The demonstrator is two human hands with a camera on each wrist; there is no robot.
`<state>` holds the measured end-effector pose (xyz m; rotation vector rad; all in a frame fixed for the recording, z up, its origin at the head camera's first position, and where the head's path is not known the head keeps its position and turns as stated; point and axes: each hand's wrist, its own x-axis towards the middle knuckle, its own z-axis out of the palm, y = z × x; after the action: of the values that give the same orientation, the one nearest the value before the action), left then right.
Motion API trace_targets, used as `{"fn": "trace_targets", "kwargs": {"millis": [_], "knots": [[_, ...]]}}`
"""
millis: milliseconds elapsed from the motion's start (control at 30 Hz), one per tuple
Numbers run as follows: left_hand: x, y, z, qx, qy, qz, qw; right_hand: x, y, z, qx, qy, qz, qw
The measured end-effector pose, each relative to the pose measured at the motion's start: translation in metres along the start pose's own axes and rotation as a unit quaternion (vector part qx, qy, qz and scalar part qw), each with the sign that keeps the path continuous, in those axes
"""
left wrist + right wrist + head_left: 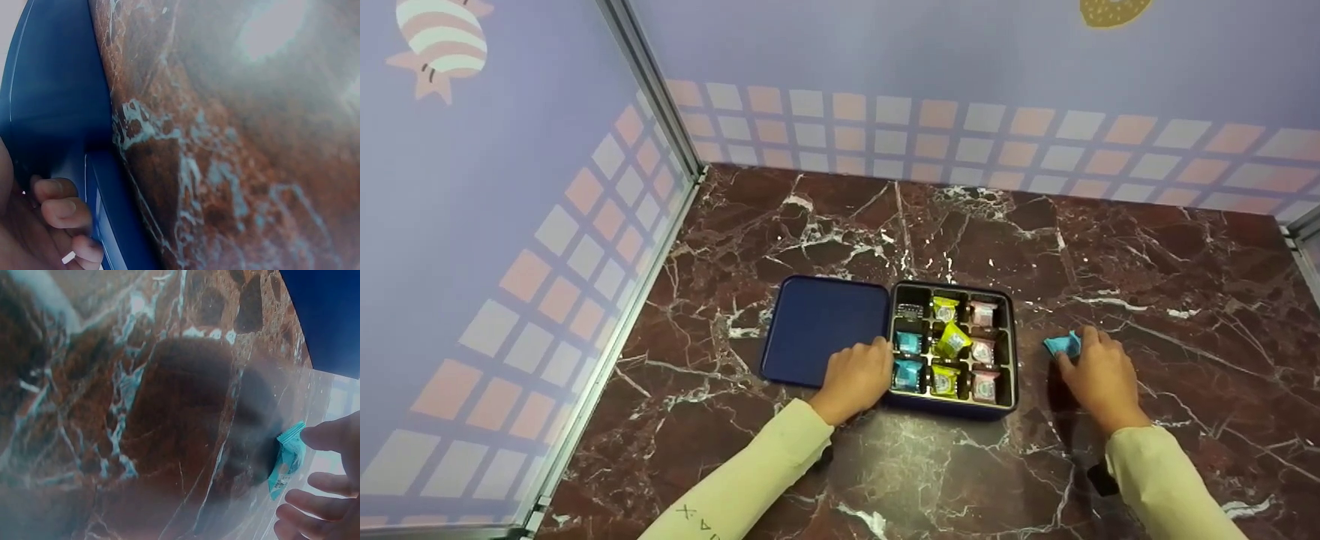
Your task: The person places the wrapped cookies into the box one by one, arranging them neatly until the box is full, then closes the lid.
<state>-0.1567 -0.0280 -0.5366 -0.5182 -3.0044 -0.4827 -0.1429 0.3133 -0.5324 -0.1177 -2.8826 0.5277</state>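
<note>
A dark blue tin box (955,412) with a divided tray stands on the marble-patterned surface. Yellow-green candies (945,381) sit in its middle column, pink candies (984,386) on the right, and two teal candies (908,373) on the left; the far left compartment looks dark. My left hand (855,379) holds the box's left edge with curled fingers, over the lid's near corner. Right of the box, my right hand (1102,379) pinches a wrapped teal candy (288,458) at the fingertips. How the index finger meets that candy is partly hidden.
The blue lid (825,326) lies flat against the box's left side. Panel walls border the surface at the left (570,247) and the back (922,135). Dark marble surface (1185,360) extends right of the right hand.
</note>
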Motion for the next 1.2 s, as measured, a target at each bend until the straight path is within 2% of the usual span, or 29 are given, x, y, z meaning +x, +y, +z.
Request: {"fn": "trace_targets", "kwargs": {"millis": [233, 433, 633, 900, 1200], "knots": [[0.0, 0.0, 0.0, 0.001, -0.005, -0.002, 1.0, 0.003, 0.0, 0.005, -0.002, -0.02, 0.004, 0.9998], [-0.001, 0.001, 0.0, 0.005, 0.007, 0.003, 1.0, 0.004, -0.001, 0.008, 0.001, -0.006, 0.002, 1.0], [-0.001, 0.0, 0.001, 0.016, 0.019, 0.011, 0.9996, 0.004, -0.001, 0.01, 0.005, 0.013, -0.017, 0.9997], [-0.002, 0.0, 0.001, 0.013, 0.018, 0.01, 0.9997, 0.003, -0.003, 0.011, 0.015, 0.0, -0.019, 0.9997], [-0.001, 0.0, 0.002, 0.016, 0.016, 0.006, 0.9997, 0.003, -0.007, 0.008, 0.01, 0.004, -0.026, 0.9996]]}}
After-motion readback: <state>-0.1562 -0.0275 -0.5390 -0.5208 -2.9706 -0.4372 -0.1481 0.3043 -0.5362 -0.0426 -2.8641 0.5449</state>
